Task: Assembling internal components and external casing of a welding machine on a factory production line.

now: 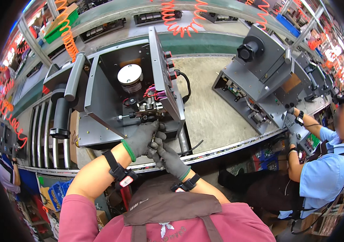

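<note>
Both my hands wear grey gloves with green cuffs and meet at the front edge of an open dark grey machine housing. My left hand is closed, its fingers curled at the lower lip of the housing. Just to its right, my right hand pinches close against the left fingertips. Something small may be between them, but the gloves hide it. Right above the hands sits a metal feed mechanism with pink and purple wires. Behind it, inside the housing, stands a white-topped round motor.
A black cable runs along the housing's right side. Metal rollers lie left of it. A second grey machine stands to the right, where a co-worker in blue handles a panel. Orange coiled hoses hang overhead.
</note>
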The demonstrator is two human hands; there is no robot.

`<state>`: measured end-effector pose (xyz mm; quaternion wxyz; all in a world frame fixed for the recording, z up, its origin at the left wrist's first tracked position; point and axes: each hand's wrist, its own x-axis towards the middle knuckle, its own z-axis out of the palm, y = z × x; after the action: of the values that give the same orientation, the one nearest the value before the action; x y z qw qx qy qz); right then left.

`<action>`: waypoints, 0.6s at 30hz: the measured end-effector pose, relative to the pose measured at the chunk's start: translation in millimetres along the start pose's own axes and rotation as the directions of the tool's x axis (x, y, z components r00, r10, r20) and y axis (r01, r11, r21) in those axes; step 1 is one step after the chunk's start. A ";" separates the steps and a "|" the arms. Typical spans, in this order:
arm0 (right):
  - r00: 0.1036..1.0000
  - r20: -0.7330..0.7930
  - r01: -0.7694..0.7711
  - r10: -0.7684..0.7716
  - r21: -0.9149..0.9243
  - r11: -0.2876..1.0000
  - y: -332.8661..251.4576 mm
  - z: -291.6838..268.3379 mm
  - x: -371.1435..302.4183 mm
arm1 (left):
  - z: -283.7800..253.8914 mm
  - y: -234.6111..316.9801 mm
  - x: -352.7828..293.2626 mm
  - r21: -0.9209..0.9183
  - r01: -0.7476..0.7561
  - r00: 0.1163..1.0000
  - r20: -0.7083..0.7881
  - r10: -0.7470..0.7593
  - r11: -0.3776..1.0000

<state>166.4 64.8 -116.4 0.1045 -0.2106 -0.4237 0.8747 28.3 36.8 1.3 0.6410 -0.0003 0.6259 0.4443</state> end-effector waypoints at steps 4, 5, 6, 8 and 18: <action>0.998 -0.021 -0.059 0.058 -0.017 0.998 -1.0 0.0 -7.4 | -4.1 3.8 2.3 -0.042 -0.016 0.996 0.083 0.019 0.999; 0.998 -0.042 -0.040 0.038 -0.061 0.997 -1.5 1.1 -8.5 | -5.8 4.7 3.2 -0.024 -0.025 0.996 0.082 0.027 0.999; 0.998 -0.059 -0.017 0.012 -0.082 0.997 -1.4 2.6 -11.0 | -7.6 5.1 3.7 -0.023 0.004 0.995 0.105 -0.001 1.000; 0.997 -0.064 0.033 -0.034 -0.020 0.999 -0.9 5.1 -13.0 | -10.3 5.6 4.6 0.007 0.042 0.992 0.115 -0.043 0.999; 0.991 -0.097 0.116 -0.093 0.273 0.955 15.2 21.6 6.3 | -10.4 4.5 2.8 -0.057 0.030 0.994 0.104 -0.023 0.998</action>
<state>150.9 42.6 -118.1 0.1966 -0.2073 -0.3027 0.9093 16.9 35.3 -0.7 0.6780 -0.0045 0.5785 0.4534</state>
